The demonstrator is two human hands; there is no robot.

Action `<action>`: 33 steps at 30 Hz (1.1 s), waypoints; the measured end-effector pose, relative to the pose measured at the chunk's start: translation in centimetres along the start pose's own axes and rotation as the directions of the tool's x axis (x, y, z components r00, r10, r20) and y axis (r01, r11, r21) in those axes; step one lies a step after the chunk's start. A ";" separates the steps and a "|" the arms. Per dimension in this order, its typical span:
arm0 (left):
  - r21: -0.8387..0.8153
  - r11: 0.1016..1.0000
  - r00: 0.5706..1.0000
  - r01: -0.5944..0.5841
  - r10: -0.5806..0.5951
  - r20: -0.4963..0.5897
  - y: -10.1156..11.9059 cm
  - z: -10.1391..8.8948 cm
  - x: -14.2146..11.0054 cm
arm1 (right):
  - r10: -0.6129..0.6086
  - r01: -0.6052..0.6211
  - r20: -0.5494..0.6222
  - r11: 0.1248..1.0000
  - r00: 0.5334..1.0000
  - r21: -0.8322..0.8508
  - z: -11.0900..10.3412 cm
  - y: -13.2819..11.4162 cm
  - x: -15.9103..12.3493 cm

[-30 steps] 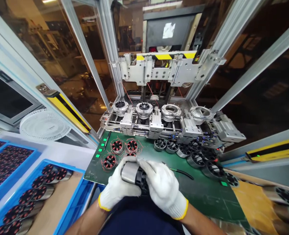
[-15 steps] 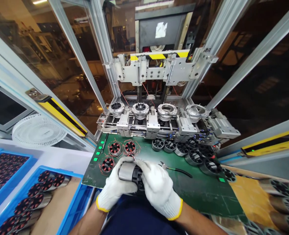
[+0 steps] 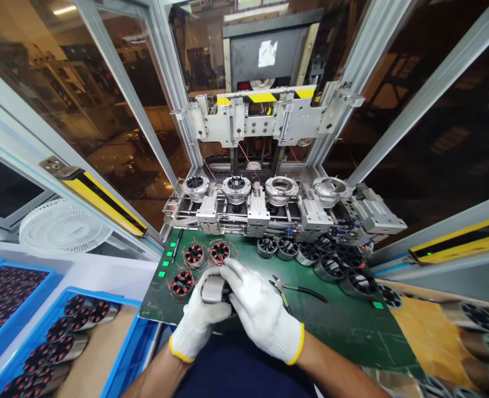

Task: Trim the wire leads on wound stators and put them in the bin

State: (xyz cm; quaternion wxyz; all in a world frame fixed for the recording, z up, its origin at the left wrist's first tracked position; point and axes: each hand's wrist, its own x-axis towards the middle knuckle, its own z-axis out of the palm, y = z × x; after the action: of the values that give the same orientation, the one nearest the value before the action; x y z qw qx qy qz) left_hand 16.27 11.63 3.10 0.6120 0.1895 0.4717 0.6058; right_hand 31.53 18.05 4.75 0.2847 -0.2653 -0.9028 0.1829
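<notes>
White-gloved left hand [image 3: 198, 312] and right hand [image 3: 261, 312] both wrap around one steel stator housing [image 3: 213, 289], held over a green mat [image 3: 352, 326]; three copper-wound stators [image 3: 194, 256] sit at eleven o'clock, one pair of green-handled pliers [image 3: 300, 293] at three.

Green surface [image 3: 347, 331]: three wire-wound motor rings [image 3: 195, 256] at left, pliers [image 3: 300, 291] near middle, curved row of gray slotted motor cores [image 3: 326, 269] at right, thin black pen [image 3: 177, 246] by back edge.
</notes>
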 end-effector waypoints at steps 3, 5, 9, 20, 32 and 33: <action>-0.330 0.938 0.993 0.107 -0.120 -0.018 -0.4 0.9 0.4 | -0.066 0.070 -0.031 0.988 0.997 0.138 -0.2 0.8 0.0; -0.445 0.878 0.978 0.174 -0.209 -0.029 -0.4 1.5 0.6 | -0.109 0.120 -0.087 0.984 0.990 0.130 0.6 1.2 0.0; -0.454 0.872 0.979 0.183 -0.201 0.007 -0.8 2.5 0.8 | -0.075 0.093 -0.223 0.993 0.972 0.069 2.9 1.6 0.4; -0.350 0.910 0.967 0.221 -0.252 -0.042 0.1 1.9 0.7 | 0.089 -0.072 -0.082 0.980 0.993 0.184 -0.3 1.4 1.2; 0.043 0.994 0.991 -0.104 0.107 -0.085 1.1 1.6 0.0 | 0.066 -0.067 -0.293 0.998 0.954 0.007 1.5 0.8 0.8; 0.068 0.987 0.986 -0.145 0.150 -0.068 1.0 1.5 0.1 | 0.077 -0.073 -0.261 0.997 0.962 0.028 1.2 0.7 0.8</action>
State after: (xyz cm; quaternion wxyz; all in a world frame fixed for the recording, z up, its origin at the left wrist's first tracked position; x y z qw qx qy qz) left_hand 16.92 12.39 4.60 0.5417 0.2209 0.4972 0.6408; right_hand 30.50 18.88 3.83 0.3965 -0.3186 -0.8450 0.1650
